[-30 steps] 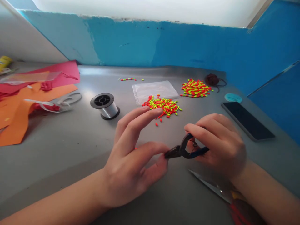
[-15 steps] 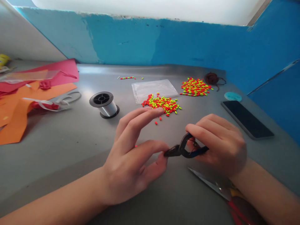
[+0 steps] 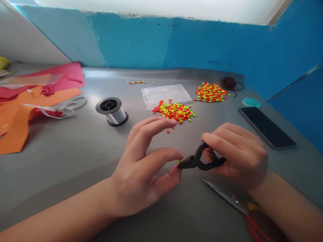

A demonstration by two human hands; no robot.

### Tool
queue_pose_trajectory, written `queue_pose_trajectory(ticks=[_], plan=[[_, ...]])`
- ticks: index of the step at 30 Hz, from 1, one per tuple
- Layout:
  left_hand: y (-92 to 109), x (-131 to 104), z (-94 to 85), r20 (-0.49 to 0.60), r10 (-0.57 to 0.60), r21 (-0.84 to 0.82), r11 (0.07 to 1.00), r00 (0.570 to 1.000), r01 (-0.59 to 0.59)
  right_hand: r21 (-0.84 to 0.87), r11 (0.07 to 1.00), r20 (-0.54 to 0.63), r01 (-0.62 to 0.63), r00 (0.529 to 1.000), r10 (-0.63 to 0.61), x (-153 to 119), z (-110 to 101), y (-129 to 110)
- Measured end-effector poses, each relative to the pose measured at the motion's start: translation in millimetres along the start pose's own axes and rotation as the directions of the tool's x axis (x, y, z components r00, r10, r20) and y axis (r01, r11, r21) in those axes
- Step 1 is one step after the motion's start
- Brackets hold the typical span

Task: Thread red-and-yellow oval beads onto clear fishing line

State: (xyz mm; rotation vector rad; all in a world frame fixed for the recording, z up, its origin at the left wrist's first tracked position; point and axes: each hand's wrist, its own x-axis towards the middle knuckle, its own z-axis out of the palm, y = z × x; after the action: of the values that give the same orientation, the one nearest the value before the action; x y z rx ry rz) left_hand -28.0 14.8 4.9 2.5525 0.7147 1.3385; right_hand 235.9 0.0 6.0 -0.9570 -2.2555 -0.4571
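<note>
My left hand [image 3: 141,176] is closed in a pinch, its thumb and a finger round a small yellow-green bead [image 3: 179,161] that barely shows; two other fingers arch above. My right hand [image 3: 237,154] is wrapped round the handles of small dark pliers [image 3: 188,162]. The pliers' jaws point left and their tip meets my left fingertips beside the bead. Whether the jaws grip anything is hidden. Beyond my left fingers lies a loose pile of red and yellow-green beads [image 3: 176,111], with a few strays near it.
Scissors [image 3: 227,196] lie partly under my right forearm. A spool of clear line [image 3: 116,116] stands left; a plastic bag [image 3: 166,94], another bead pile [image 3: 212,92] and a short bead row [image 3: 137,82] lie behind. A phone [image 3: 267,127] is right, coloured sheets [image 3: 15,134] far left.
A yellow-green bead now shows at my left fingertips. Both hands and the pliers have hardly shifted.
</note>
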Motion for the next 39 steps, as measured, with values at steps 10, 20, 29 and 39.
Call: queue_pose_trajectory(ticks=[10, 20, 29, 39], plan=[[-1.3, 1.0, 0.0, -0.001, 0.008, -0.005, 1.000, 1.000, -0.008, 0.002, 1.000, -0.008, -0.005, 1.000, 0.005, -0.7, -1.4, 0.2], [-1.9, 0.1, 1.4, -0.011, 0.010, -0.022, 1.000, 1.000, -0.010, 0.015, 1.000, -0.013, -0.005, 1.000, 0.005, 0.5, -0.7, 1.5], [-1.9, -0.3, 0.3, 0.000, 0.006, -0.005, 1.000, 1.000, -0.006, 0.010, 1.000, -0.004, -0.001, 1.000, 0.001, 0.3, -1.0, 0.9], [-3.0, -0.8, 0.5, -0.004, 0.017, -0.004, 1.000, 1.000, -0.017, 0.008, 1.000, 0.013, -0.005, 1.000, 0.005, 0.7, -0.7, 0.6]])
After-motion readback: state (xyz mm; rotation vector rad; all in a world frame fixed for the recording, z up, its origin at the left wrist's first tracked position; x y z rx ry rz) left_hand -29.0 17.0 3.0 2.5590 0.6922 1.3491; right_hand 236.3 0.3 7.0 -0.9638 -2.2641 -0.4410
